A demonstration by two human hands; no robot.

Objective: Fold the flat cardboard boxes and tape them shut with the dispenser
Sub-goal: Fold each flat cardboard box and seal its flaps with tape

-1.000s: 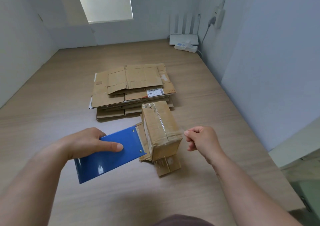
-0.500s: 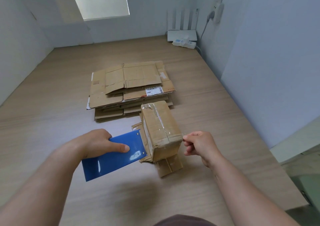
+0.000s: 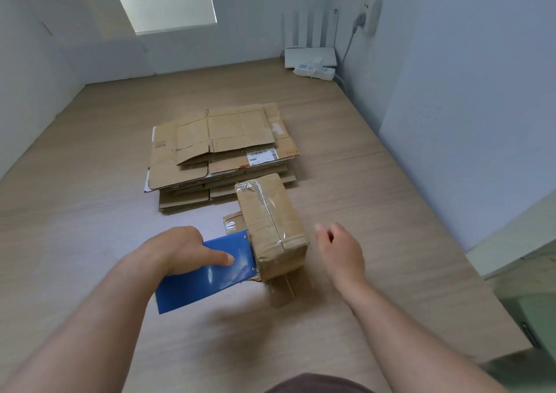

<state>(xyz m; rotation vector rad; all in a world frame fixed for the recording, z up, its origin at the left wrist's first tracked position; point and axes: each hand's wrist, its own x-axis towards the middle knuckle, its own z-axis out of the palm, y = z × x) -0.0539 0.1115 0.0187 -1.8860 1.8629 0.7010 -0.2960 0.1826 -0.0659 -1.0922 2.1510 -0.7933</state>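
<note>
Since the frame half a second earlier, the right grip (image 3: 340, 249), the person's right hand, has released its pinch at the near right corner of the folded box (image 3: 270, 212) and drawn slightly away; its fingers now lie apart and loosely curled, holding nothing, just beside the box without touching it. The left grip (image 3: 183, 249), the person's left hand, has carried the blue tape dispenser (image 3: 210, 281) rightward and is clamped on it, thumb laid across the upper blue face. The dispenser's toothed end meets the left side of the box near its front corner. The box stands on the tabletop (image 3: 90, 212) between the two grips, clear tape running lengthwise along its top seam and down over the near end. One loose flap (image 3: 282, 293) projects from beneath its near end, and another flap (image 3: 233, 222) shows at its left behind the dispenser. Behind the box, close to its far end, lies the stack of flat cardboard boxes (image 3: 222, 148), the upper sheets askew and one bearing a white shipping label (image 3: 261, 155). In the far right corner a white router (image 3: 310, 55) with upright antennas sits against the wall, with a wall-mounted power strip (image 3: 371, 13) above it.
</note>
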